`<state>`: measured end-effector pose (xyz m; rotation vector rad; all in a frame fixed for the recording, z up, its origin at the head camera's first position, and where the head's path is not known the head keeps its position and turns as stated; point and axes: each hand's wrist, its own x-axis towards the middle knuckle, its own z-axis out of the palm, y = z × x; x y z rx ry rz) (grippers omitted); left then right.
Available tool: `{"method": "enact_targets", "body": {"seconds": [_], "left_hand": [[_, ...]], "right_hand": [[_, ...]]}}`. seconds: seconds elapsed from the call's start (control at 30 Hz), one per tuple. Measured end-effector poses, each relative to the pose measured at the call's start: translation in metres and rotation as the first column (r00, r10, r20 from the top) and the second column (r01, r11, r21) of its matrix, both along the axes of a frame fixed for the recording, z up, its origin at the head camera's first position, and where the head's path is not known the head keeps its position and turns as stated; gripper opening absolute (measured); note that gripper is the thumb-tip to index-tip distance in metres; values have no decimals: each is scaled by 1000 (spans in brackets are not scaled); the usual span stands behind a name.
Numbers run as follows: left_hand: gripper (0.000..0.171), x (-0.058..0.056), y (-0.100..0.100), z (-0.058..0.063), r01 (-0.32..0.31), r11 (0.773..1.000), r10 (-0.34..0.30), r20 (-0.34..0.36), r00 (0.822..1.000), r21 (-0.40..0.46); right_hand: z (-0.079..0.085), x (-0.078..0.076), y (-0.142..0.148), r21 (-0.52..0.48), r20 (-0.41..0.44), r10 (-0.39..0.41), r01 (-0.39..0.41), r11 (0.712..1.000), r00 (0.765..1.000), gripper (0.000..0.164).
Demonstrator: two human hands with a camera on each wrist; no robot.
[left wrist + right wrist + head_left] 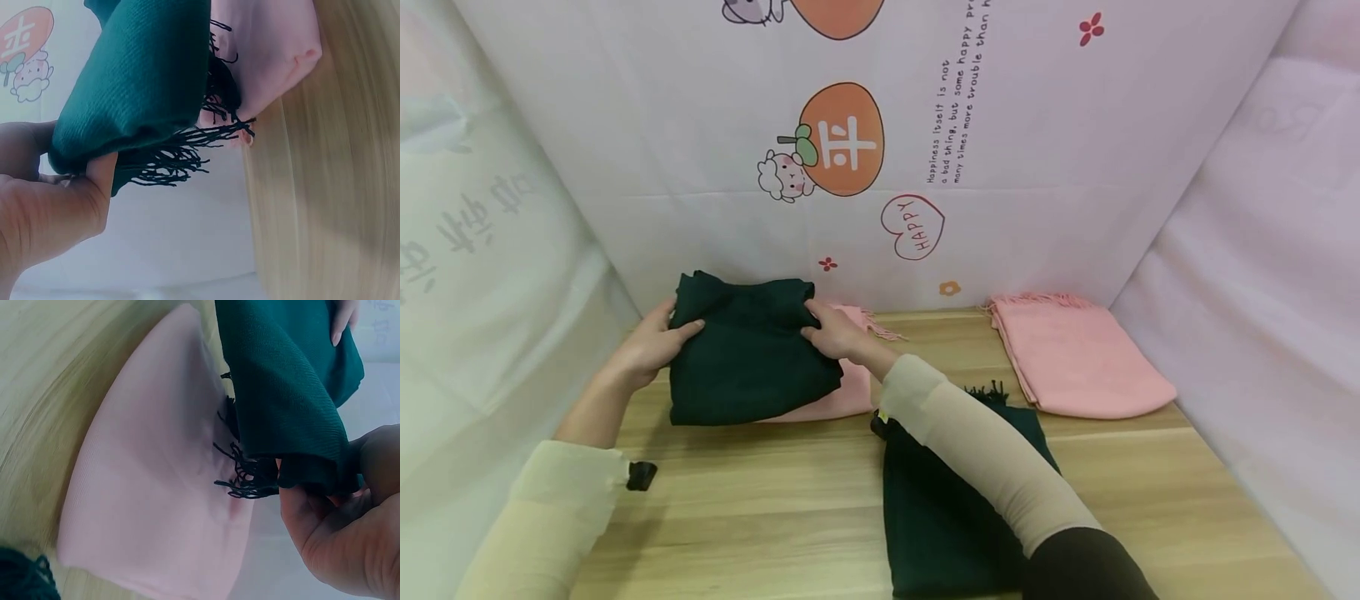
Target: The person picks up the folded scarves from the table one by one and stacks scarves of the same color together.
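Note:
Between both hands hangs a folded dark green scarf (748, 354) with dark fringe, raised over a folded pink scarf (855, 387) at the back left of the table. My left hand (658, 343) pinches its left edge, thumb on the near side; the left wrist view shows fingers tucked behind the cloth (134, 81). At the opposite edge my right hand (838, 332) pinches the green scarf, and the right wrist view shows the thumb and fingers about its folded edge (300, 450). The green scarf hides much of the pink one.
A second folded green scarf (955, 517) lies front centre, partly under the right forearm. Another folded pink scarf (1082, 358) lies at the back right. The wooden table (760, 508) meets a white printed cloth wall (1000, 208) behind and white cloth on both sides.

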<state>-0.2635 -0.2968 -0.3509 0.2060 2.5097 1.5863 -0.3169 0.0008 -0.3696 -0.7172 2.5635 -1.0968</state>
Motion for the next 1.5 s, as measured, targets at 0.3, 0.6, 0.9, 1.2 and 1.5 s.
{"method": "enact_targets", "body": {"seconds": [0.3, 0.6, 0.9, 1.2, 1.5], "left_hand": [[71, -4, 14, 3, 38, 999, -38, 3, 999, 37], [68, -3, 28, 5, 57, 997, -58, 27, 998, 56], [69, -4, 42, 5, 80, 996, -80, 5, 997, 45], [66, -6, 57, 4, 86, 996, -86, -19, 996, 19], [64, -10, 73, -1, 71, 995, -74, -46, 996, -63]], "right_hand": [[2, -3, 18, 26, -2, -16, 16, 1000, 1000, 59], [-3, -7, 34, 20, -17, -18, 18, 1000, 1000, 57], [-2, -7, 53, 10, 2, -30, 30, 999, 1000, 60], [7, -4, 65, -4, -63, -10, 10, 1000, 998, 51], [12, -2, 78, -4, -34, -36, 36, 999, 999, 55]]}}
